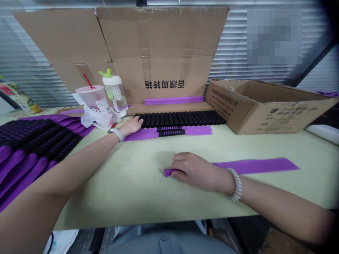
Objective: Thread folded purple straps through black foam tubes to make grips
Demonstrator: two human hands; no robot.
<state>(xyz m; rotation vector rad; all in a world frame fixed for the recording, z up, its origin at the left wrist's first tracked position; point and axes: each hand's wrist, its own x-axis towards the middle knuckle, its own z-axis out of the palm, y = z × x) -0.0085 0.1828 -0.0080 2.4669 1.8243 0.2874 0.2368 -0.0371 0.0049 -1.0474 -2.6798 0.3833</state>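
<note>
"What is nearest?"

"The edge of one pale yellow-green tabletop [127, 183], running across the bottom of the frame above a grey garment."

"And the hands?"

"Two. The right hand [189, 169], just below and right of centre, has its fingers closed on the folded end of one purple strip [259, 165]. The rest of that strip lies flat toward the right edge."

"The left hand?"

"The left hand [132, 126] lies left of centre, fingers stretched over the near end of a row of black tubes [182, 119]. I cannot tell whether it grips one."

"How many tubes?"

"Around twenty, packed too tightly to count surely. Just in front of them lie two purple bands with black sleeves [171, 133]."

"At the left edge?"

"A pile of sleeved bands [31, 141], at least five, overlapping."

"Farther back?"

"One cup with a red straw [91, 95] and one clear bottle with a green spout [115, 90] at upper left; one drink bottle [21, 95], leaning, beyond the pile; one open carton [283, 116] at right. At upper middle, a stack of purple strips [173, 100], uncounted, lies before one upright cardboard sheet [161, 46]."

"Behind that?"

"Pale slatted blinds [233, 67] along the back."
</note>
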